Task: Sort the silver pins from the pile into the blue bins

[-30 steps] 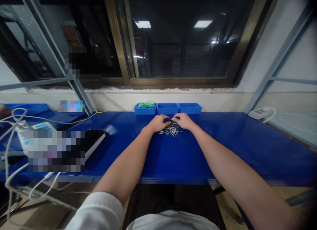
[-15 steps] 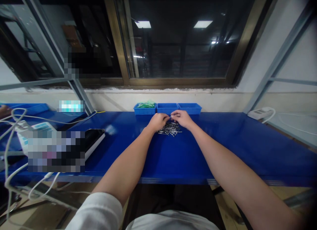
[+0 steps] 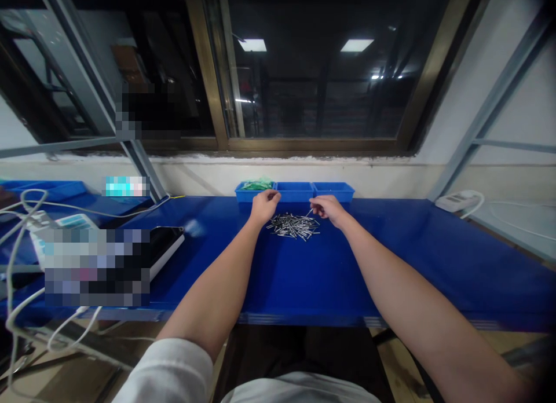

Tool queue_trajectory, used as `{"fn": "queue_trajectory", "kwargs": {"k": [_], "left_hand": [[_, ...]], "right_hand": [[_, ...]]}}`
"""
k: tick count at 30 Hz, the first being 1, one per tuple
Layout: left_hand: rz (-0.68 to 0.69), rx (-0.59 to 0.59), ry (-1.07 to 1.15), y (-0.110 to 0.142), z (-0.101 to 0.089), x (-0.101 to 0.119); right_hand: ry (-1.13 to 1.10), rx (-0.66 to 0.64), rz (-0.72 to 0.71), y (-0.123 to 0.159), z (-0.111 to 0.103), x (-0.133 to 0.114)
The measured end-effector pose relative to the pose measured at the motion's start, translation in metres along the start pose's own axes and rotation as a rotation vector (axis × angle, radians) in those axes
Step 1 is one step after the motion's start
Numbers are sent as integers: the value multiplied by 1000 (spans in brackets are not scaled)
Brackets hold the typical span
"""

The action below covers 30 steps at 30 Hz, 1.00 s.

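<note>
A heap of several small metal pins (image 3: pixel 293 225) lies on the blue table (image 3: pixel 304 275) in front of me. My left hand (image 3: pixel 264 204) is raised at the heap's far left, fingers curled near the leftmost blue bin (image 3: pixel 254 191), which holds green pieces; what it holds, if anything, I cannot make out. My right hand (image 3: pixel 327 207) hovers at the heap's right end, fingers pinched on one thin metal pin (image 3: pixel 310 212).
Two more blue bins (image 3: pixel 294 191) (image 3: pixel 333 190) stand in a row by the wall. A black and white device (image 3: pixel 163 241) and white cables (image 3: pixel 26 218) occupy the left of the table. A white power strip (image 3: pixel 458 199) sits at the far right.
My hands were together over the heap; they have parted. The left hand moved back and left toward the green-filled bin, and the right hand shifted right with a pin.
</note>
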<state>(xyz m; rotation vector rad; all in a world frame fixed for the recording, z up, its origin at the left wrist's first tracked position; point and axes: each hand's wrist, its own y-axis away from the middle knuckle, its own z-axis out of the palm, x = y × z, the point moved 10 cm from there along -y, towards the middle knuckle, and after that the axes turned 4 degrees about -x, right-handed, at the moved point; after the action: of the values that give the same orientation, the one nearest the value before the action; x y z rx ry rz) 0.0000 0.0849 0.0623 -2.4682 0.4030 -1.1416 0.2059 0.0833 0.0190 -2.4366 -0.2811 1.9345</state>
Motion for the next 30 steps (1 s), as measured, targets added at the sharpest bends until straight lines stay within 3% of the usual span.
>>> {"fn": "queue_trajectory", "kwargs": {"k": [5, 11, 14, 17, 20, 23, 30], "left_hand": [[9, -26, -22, 0, 5, 3], [8, -94, -77, -2, 16, -2], [20, -225, -171, 3, 32, -5], [69, -383, -291, 13, 52, -6], [84, -500, -372, 23, 67, -9], [98, -555, -403, 27, 74, -11], [149, -585, -391, 27, 77, -3]], "right_hand": [[-208, 226, -124, -5, -41, -5], [-160, 283, -38, -6, -59, 19], [125, 246, -6, -6, -45, 16], [528, 125, -94, -3, -10, -4], [774, -42, -135, 0, 25, -9], [868, -102, -117, 1, 37, -6], [847, -98, -188, 4, 38, -12]]}}
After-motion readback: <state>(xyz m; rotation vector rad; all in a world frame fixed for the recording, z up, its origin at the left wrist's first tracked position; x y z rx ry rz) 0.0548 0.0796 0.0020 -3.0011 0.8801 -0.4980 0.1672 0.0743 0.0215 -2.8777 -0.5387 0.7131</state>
